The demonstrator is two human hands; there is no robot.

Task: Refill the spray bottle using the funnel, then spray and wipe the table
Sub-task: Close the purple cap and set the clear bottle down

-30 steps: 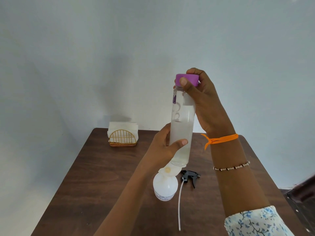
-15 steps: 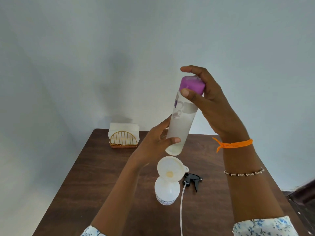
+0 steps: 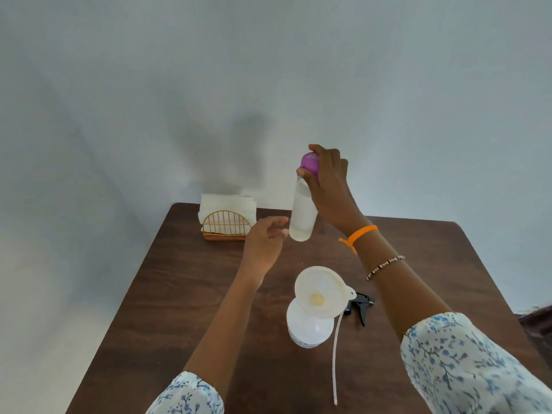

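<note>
At 11 o'clock on the table (image 3: 185, 294), against the wall, a wire holder (image 3: 226, 227) stands packed with white napkins (image 3: 227, 204). Just right of it the left hand (image 3: 264, 245) hangs above the table, fingers loosely spread and holding nothing; its fingertips lie just beside the base of the bottle (image 3: 303, 215), though contact cannot be told. That clear bottle is upright at 12 o'clock, with clear liquid filling most of it and a purple cap (image 3: 310, 164) on top. The right hand (image 3: 328, 189) grips it at the cap, fingers curled round. At the table's centre the white spray bottle (image 3: 309, 330) stands with the funnel (image 3: 321, 291) seated in its neck; its contents cannot be seen. The black trigger head (image 3: 360, 307) lies at its 3 o'clock, its white tube (image 3: 336, 360) running toward 6 o'clock.
</note>
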